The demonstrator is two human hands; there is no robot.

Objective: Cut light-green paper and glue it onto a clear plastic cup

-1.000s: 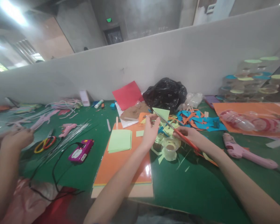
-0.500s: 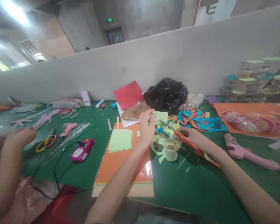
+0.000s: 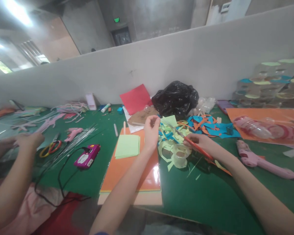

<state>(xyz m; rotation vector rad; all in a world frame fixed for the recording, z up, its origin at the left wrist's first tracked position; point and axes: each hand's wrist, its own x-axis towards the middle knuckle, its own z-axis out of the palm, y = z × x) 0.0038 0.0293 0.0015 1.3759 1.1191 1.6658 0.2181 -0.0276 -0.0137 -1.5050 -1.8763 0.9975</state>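
Observation:
My left hand [image 3: 152,130] is closed in a pinch on a small light green paper piece [image 3: 169,120], which sticks out to the right of its fingertips. My right hand [image 3: 203,145] grips a pair of red-handled scissors [image 3: 197,147], the blades pointing up and left toward that paper. Under the blades lies a heap of green, blue and orange paper scraps [image 3: 172,133]. A clear plastic cup piece [image 3: 180,156] with green strips about it sits below the scissors. Left of my left hand, a stack of light green paper squares [image 3: 127,146] rests on orange sheets [image 3: 127,176].
A co-worker's hand [image 3: 30,140] is at the left, near yellow-and-orange scissors [image 3: 50,148] and a pink glue gun [image 3: 73,133]. A magenta device [image 3: 87,157] trails a black cord. Another pink glue gun [image 3: 262,163] lies right. A black plastic bag [image 3: 176,98] stands against the partition.
My left hand has shifted slightly left and the green paper is tilted a little differently. The scissors stay near it in my right hand. The co-worker's hand moved slightly right.

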